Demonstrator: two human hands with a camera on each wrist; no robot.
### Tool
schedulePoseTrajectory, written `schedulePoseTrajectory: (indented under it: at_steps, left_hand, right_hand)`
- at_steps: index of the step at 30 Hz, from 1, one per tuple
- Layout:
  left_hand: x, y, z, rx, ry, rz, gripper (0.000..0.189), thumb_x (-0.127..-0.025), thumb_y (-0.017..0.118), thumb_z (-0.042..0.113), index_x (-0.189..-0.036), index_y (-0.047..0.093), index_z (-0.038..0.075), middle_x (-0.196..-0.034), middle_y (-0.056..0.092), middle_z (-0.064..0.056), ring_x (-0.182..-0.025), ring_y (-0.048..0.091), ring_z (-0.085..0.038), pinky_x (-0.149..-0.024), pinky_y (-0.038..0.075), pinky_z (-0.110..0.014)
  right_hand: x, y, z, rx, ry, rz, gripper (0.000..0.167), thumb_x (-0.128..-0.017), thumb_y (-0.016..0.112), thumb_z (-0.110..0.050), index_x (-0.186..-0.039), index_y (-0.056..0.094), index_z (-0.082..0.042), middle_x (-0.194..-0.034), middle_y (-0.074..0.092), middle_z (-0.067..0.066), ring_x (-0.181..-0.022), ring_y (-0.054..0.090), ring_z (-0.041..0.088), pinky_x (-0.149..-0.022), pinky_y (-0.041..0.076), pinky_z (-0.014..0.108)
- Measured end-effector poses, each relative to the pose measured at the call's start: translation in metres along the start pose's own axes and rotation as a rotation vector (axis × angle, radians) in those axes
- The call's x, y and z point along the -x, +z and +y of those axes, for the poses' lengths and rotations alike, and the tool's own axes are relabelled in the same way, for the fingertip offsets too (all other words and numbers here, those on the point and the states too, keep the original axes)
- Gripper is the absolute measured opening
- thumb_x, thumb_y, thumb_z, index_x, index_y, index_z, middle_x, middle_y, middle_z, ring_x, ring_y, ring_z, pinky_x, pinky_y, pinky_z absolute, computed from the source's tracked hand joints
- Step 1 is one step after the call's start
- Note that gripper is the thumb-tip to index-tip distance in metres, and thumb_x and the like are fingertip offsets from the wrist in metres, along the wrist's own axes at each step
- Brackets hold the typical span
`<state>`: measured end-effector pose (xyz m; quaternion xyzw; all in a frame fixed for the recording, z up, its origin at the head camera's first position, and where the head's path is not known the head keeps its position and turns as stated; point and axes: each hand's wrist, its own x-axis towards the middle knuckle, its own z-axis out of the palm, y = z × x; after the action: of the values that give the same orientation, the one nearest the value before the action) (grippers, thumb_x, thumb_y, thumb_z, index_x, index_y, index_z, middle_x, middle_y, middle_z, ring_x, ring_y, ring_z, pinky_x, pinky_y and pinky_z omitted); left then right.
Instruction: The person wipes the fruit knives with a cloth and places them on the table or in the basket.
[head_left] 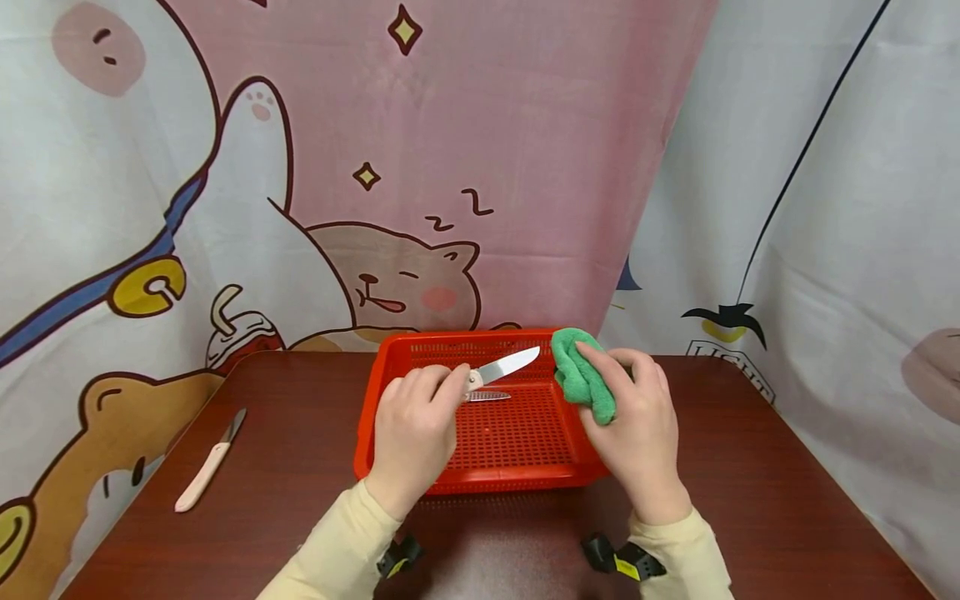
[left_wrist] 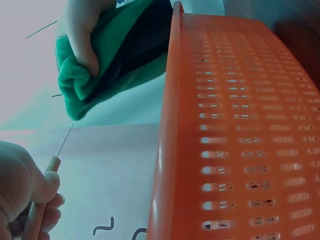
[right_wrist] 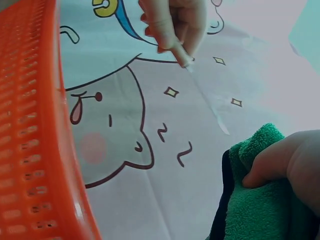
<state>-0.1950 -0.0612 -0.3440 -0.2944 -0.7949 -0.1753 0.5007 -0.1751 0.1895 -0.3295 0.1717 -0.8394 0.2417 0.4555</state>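
Left hand (head_left: pixel 416 429) gripped a knife (head_left: pixel 508 365) above the red basket (head_left: pixel 510 477); right hand (head_left: pixel 637 425) pinched green cloth (head_left: pixel 579 375) above its right rim.

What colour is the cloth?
The cloth is green with a dark part, clearest in the left wrist view.

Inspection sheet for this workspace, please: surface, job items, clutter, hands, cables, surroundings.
Surface: dark reddish-brown table, shiny toward the person.
Job's things: pale-handled knife, raised, blade bare; bunched green cloth, apart from that blade; perforated red basket on the table; second blade showing against the basket, handle not visible.
Clutter: spare knife lying at the table's left, tip pointing away from the person.
Hands: left hand grips the raised knife's handle; right hand pinches the cloth.
Cables: nothing seen.
Surroundings: cartoon-printed curtain behind the table.
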Motion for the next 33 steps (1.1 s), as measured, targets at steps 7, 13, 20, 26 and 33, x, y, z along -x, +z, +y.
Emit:
schedulePoseTrajectory:
  at_steps: [7, 13, 20, 26, 33]
  left_hand:
    - [0.000, 0.001, -0.002, 0.002, -0.024, 0.003, 0.022, -0.089, 0.067, 0.002, -0.110, 0.070, 0.006, -0.091, 0.065, -0.010, -0.072, 0.061, -0.026, -0.054, 0.046, -0.037]
    - [0.001, 0.002, -0.002, 0.004, -0.040, -0.015, 0.023, -0.088, 0.068, 0.002, -0.110, 0.070, 0.006, -0.092, 0.065, -0.010, -0.073, 0.061, -0.026, -0.055, 0.046, -0.037]
    - [0.001, 0.006, 0.001, 0.011, -0.047, -0.028, 0.024, -0.086, 0.073, 0.004, -0.110, 0.071, 0.006, -0.092, 0.065, -0.010, -0.073, 0.061, -0.026, -0.055, 0.047, -0.036]
    - [-0.001, 0.009, 0.004, 0.012, -0.033, -0.014, 0.022, -0.088, 0.068, 0.002, -0.110, 0.071, 0.006, -0.092, 0.065, -0.009, -0.073, 0.061, -0.026, -0.055, 0.046, -0.036]
    - [-0.001, 0.011, 0.010, -0.005, 0.014, 0.003, 0.025, -0.085, 0.068, -0.002, -0.110, 0.071, 0.004, -0.090, 0.064, -0.009, -0.069, 0.060, -0.024, -0.052, 0.044, -0.034]
  right_hand:
    - [-0.002, -0.008, -0.002, -0.032, -0.006, 0.044, 0.067, -0.064, 0.075, 0.012, -0.126, 0.068, -0.014, -0.109, 0.057, 0.019, -0.097, 0.051, 0.038, -0.077, 0.040, 0.047]
    - [-0.001, -0.009, -0.009, -0.068, -0.019, 0.035, 0.066, -0.065, 0.074, 0.010, -0.126, 0.068, -0.015, -0.111, 0.057, 0.018, -0.099, 0.051, 0.038, -0.079, 0.041, 0.048]
    - [0.002, -0.002, -0.021, -0.111, -0.087, -0.034, 0.061, -0.068, 0.073, 0.005, -0.126, 0.068, -0.015, -0.112, 0.057, 0.017, -0.100, 0.053, 0.035, -0.081, 0.041, 0.046]
    - [0.006, 0.006, -0.030, -0.125, -0.124, -0.076, 0.064, -0.066, 0.075, 0.003, -0.126, 0.068, -0.018, -0.112, 0.058, 0.015, -0.099, 0.053, 0.034, -0.081, 0.043, 0.046]
    - [0.010, 0.015, -0.039, -0.131, -0.153, -0.103, 0.065, -0.064, 0.078, 0.003, -0.124, 0.069, -0.020, -0.111, 0.059, 0.014, -0.095, 0.056, 0.032, -0.074, 0.048, 0.046]
